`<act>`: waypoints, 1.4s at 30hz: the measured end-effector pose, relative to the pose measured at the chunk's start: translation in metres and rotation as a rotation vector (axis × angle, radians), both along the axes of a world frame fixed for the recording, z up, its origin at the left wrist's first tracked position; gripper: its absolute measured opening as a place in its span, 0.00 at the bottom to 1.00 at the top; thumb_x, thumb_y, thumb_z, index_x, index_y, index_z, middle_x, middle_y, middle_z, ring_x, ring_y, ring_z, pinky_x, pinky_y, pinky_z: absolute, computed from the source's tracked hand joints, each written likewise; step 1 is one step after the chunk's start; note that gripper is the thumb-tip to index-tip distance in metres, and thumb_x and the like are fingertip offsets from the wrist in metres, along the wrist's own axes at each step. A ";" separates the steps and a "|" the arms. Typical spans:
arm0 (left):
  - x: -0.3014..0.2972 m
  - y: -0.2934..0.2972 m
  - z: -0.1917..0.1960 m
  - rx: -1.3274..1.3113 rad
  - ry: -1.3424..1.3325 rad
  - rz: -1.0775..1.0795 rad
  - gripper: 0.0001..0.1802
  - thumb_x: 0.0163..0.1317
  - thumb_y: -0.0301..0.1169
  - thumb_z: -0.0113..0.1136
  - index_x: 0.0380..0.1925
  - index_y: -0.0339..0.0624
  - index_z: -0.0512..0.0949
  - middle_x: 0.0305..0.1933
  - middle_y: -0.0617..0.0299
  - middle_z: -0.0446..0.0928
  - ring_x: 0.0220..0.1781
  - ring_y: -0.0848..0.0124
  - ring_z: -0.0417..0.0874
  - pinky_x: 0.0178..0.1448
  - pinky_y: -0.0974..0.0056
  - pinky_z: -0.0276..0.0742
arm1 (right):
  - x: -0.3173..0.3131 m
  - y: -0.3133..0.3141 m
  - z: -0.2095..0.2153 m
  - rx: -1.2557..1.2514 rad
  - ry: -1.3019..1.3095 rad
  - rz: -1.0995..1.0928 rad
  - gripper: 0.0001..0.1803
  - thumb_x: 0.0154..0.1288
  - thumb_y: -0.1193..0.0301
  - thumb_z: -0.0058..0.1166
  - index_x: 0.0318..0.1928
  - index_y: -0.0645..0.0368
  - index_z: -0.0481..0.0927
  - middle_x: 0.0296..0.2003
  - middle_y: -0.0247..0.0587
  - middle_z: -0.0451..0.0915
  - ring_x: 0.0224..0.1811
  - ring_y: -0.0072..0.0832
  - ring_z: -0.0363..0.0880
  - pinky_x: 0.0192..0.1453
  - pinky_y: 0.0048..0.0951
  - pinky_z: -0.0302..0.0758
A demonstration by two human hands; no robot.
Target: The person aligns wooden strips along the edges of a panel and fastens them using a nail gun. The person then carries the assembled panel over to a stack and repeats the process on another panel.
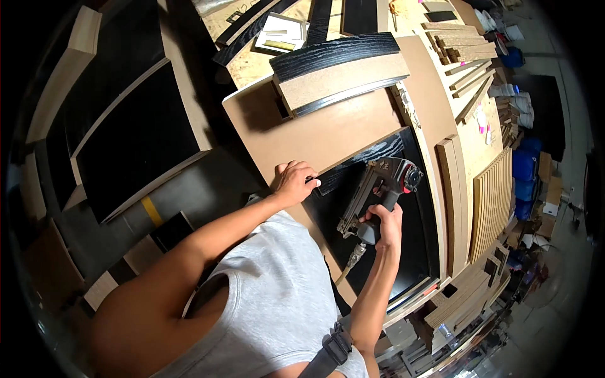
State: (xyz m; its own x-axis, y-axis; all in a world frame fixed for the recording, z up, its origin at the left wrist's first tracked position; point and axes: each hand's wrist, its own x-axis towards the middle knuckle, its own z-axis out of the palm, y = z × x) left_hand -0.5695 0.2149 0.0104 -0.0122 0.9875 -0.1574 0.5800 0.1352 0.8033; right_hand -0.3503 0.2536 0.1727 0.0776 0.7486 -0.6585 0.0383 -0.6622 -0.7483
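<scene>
The pneumatic nail gun [378, 195] stood tilted over the black wood-grain panel [378, 220], its nose down against the panel's upper strip, close to where that strip met the brown board [328, 129]. An air hose fitting [354, 255] hung from the base of its grip toward the near edge of the bench. The right hand [386, 223] was wrapped closed round the grip; whether a finger lay on the trigger could not be told. The left hand [295, 183] pressed down with curled fingers on the seam between the brown board and the black strip, just left of the gun, holding nothing but steadying the pieces.

By the look of it, the step in hand was fastening the black strip along that joint, with the tool set in place for a shot. The next move would call for the nose to sit square and firm on the strip, the left fingers to stay clear of the line of fire, and the pieces not to shift under pressure.

Farther up the bench lay a stacked black-topped board [340, 69], and toward the right edge stood thin wooden slats [466, 57] and a ribbed slatted panel [495, 201]
</scene>
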 end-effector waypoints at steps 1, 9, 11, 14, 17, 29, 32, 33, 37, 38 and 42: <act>0.000 0.000 -0.001 0.002 0.000 0.010 0.10 0.57 0.40 0.72 0.36 0.50 0.87 0.41 0.67 0.83 0.52 0.66 0.80 0.59 0.56 0.61 | 0.000 0.003 0.000 -0.012 -0.015 0.014 0.18 0.53 0.81 0.52 0.47 0.69 0.75 0.23 0.41 0.76 0.22 0.29 0.77 0.31 0.31 0.79; 0.000 0.001 0.000 0.054 -0.056 0.030 0.09 0.54 0.37 0.73 0.33 0.48 0.86 0.40 0.65 0.82 0.50 0.63 0.79 0.59 0.56 0.63 | -0.003 0.010 -0.003 -0.070 -0.039 0.046 0.17 0.53 0.80 0.52 0.46 0.68 0.74 0.22 0.40 0.76 0.21 0.29 0.76 0.30 0.31 0.79; 0.000 0.000 0.000 0.054 -0.052 0.032 0.09 0.54 0.36 0.73 0.33 0.47 0.86 0.40 0.65 0.82 0.50 0.62 0.79 0.59 0.56 0.63 | -0.004 0.011 -0.001 -0.071 -0.043 0.060 0.16 0.53 0.80 0.52 0.45 0.68 0.74 0.22 0.40 0.76 0.21 0.29 0.76 0.30 0.31 0.79; 0.001 0.001 -0.002 0.056 -0.041 0.031 0.09 0.55 0.37 0.73 0.33 0.48 0.86 0.40 0.66 0.83 0.51 0.64 0.79 0.59 0.57 0.62 | -0.007 0.010 0.001 -0.068 -0.009 0.063 0.17 0.53 0.81 0.51 0.46 0.68 0.74 0.22 0.40 0.76 0.21 0.29 0.76 0.30 0.31 0.78; 0.003 0.002 -0.002 0.056 -0.042 0.022 0.09 0.56 0.38 0.72 0.34 0.48 0.86 0.41 0.67 0.83 0.51 0.66 0.79 0.59 0.57 0.61 | -0.010 0.008 0.004 -0.075 -0.012 0.038 0.16 0.52 0.81 0.51 0.44 0.67 0.75 0.22 0.40 0.75 0.21 0.29 0.76 0.30 0.31 0.78; 0.001 -0.003 -0.004 0.057 -0.045 0.025 0.10 0.55 0.38 0.72 0.34 0.48 0.87 0.40 0.65 0.83 0.51 0.64 0.79 0.58 0.56 0.61 | -0.009 -0.041 0.009 -0.067 -0.027 0.067 0.21 0.51 0.84 0.50 0.49 0.69 0.74 0.23 0.40 0.76 0.21 0.29 0.77 0.29 0.30 0.77; -0.002 0.001 0.000 0.030 -0.040 0.006 0.10 0.55 0.38 0.72 0.35 0.48 0.87 0.41 0.65 0.82 0.52 0.63 0.79 0.58 0.55 0.62 | -0.013 -0.064 0.007 -0.106 -0.003 0.099 0.23 0.51 0.85 0.51 0.51 0.69 0.76 0.26 0.39 0.78 0.22 0.26 0.77 0.29 0.29 0.77; -0.002 0.002 0.002 0.025 -0.028 0.003 0.10 0.55 0.38 0.72 0.35 0.48 0.87 0.41 0.65 0.83 0.52 0.64 0.79 0.58 0.56 0.62 | -0.016 -0.070 0.008 -0.114 -0.002 0.114 0.23 0.51 0.85 0.52 0.52 0.68 0.76 0.26 0.39 0.78 0.23 0.26 0.77 0.30 0.29 0.78; -0.001 0.003 0.000 0.023 -0.020 -0.011 0.11 0.56 0.39 0.71 0.35 0.48 0.87 0.42 0.66 0.83 0.53 0.64 0.79 0.59 0.56 0.61 | -0.024 -0.082 0.003 -0.135 0.041 0.147 0.24 0.52 0.85 0.53 0.53 0.68 0.76 0.28 0.38 0.78 0.23 0.24 0.76 0.30 0.28 0.78; -0.002 0.003 0.001 0.022 -0.013 -0.013 0.11 0.56 0.40 0.71 0.35 0.48 0.87 0.42 0.66 0.83 0.52 0.64 0.79 0.59 0.56 0.61 | -0.027 -0.081 0.003 -0.133 0.046 0.146 0.25 0.51 0.85 0.53 0.53 0.68 0.76 0.28 0.39 0.78 0.23 0.24 0.76 0.30 0.28 0.78; -0.002 0.002 0.003 0.004 -0.010 -0.018 0.10 0.57 0.39 0.71 0.36 0.49 0.88 0.42 0.65 0.83 0.52 0.64 0.79 0.59 0.56 0.61 | -0.035 -0.079 0.002 -0.127 0.054 0.132 0.24 0.51 0.85 0.52 0.52 0.68 0.76 0.28 0.39 0.78 0.23 0.24 0.77 0.30 0.28 0.77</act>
State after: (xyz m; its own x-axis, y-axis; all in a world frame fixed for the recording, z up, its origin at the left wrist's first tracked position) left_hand -0.5719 0.2172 0.0137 0.0074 0.9881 -0.1534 0.5744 0.1213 0.8096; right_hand -0.3857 0.1744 0.1746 -0.0533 0.6602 -0.7492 0.0932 -0.7437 -0.6620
